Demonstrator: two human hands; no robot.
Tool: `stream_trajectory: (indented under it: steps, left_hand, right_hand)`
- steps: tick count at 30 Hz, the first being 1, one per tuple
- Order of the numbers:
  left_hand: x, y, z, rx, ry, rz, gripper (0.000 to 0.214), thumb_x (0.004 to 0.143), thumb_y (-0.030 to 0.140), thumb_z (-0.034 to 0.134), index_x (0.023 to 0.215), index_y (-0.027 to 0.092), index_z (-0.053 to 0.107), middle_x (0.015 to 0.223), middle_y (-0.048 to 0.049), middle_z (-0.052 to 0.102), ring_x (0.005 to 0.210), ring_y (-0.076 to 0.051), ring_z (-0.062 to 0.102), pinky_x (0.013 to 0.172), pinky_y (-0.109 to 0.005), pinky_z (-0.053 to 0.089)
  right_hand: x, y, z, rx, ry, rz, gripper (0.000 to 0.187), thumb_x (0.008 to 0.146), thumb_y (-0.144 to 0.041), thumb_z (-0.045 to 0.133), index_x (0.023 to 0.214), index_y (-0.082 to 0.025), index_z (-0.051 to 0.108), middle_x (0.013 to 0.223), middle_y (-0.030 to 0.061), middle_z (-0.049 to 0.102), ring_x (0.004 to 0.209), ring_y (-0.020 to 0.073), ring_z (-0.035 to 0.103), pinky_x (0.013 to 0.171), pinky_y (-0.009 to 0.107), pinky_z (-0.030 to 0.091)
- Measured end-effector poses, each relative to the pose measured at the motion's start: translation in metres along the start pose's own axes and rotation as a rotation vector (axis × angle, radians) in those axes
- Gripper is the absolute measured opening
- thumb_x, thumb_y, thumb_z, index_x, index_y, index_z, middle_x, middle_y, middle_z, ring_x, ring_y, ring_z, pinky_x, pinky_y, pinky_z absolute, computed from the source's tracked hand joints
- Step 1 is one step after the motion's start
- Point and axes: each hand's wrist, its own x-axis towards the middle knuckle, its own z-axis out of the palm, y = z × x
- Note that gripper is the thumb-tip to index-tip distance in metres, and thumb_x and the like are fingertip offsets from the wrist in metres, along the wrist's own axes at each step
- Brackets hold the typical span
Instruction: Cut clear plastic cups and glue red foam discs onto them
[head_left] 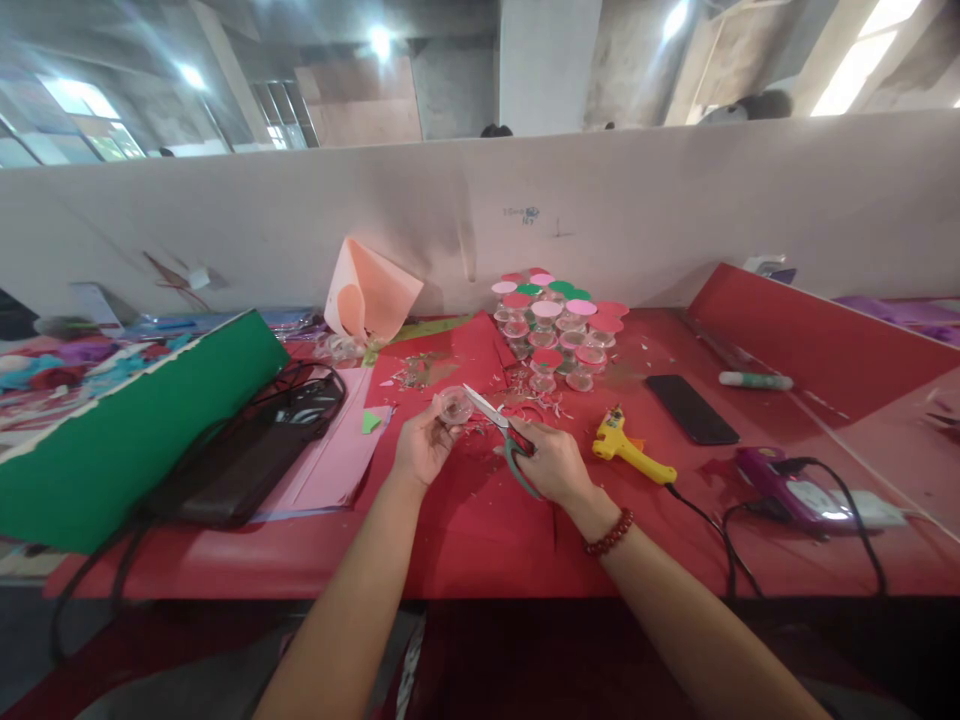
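Note:
Between the thumb and fingers of my left hand [425,440] is a small clear plastic cup [455,405], its round end facing me. My right hand [551,462] is closed round the green handles of a pair of scissors [495,416]. The blades point up and left, their tips at the cup's rim; whether they touch it I cannot tell. Behind my hands stands a cluster of clear cups topped with red, pink and green paper discs [546,310]. Paper scraps [551,403] lie around the scissors on the red table covering [465,540].
A yellow glue gun [630,450], a black phone [691,408] and a purple-and-white power strip [814,495] with cords lie to the right. A black bag [247,460], pink paper sheets [330,450] and a green board [150,425] are at left. A red board [825,340] stands at right.

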Motion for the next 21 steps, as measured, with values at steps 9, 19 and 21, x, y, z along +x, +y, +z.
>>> stream_trajectory:
  steps: [9,19,21]
  left_hand:
    - [-0.0008,0.0018,0.0006,0.052,0.069,0.000,0.020,0.083,0.025,0.064,0.091,0.009,0.071,0.084,-0.0114,0.072,0.066,-0.014,0.065,0.047,-0.019,0.049]
    - [-0.0016,0.0046,0.0001,0.046,0.012,0.010,0.023,0.084,0.028,0.062,0.088,0.008,0.071,0.083,-0.0107,0.072,0.066,-0.013,0.065,0.045,-0.017,0.046]
    - [-0.0023,0.0046,0.0001,0.050,0.016,-0.005,0.021,0.083,0.028,0.063,0.085,0.008,0.071,0.081,-0.0100,0.072,0.065,-0.012,0.065,0.043,-0.016,0.044]
  right_hand:
    - [0.0024,0.0024,-0.0035,0.044,-0.049,0.012,0.027,0.084,-0.042,0.063,0.105,-0.027,0.069,0.082,0.0007,0.072,0.066,0.0148,0.064,0.062,0.021,0.042]
    - [0.0019,-0.0003,-0.0058,-0.051,0.102,0.014,0.049,0.079,-0.049,0.065,0.122,-0.026,0.062,0.106,0.0048,0.071,0.086,0.0202,0.068,0.076,0.026,0.049]
    - [0.0012,-0.0019,-0.0065,-0.076,0.083,0.014,0.056,0.075,-0.055,0.067,0.123,-0.026,0.062,0.110,0.0060,0.070,0.089,0.0220,0.068,0.077,0.027,0.050]
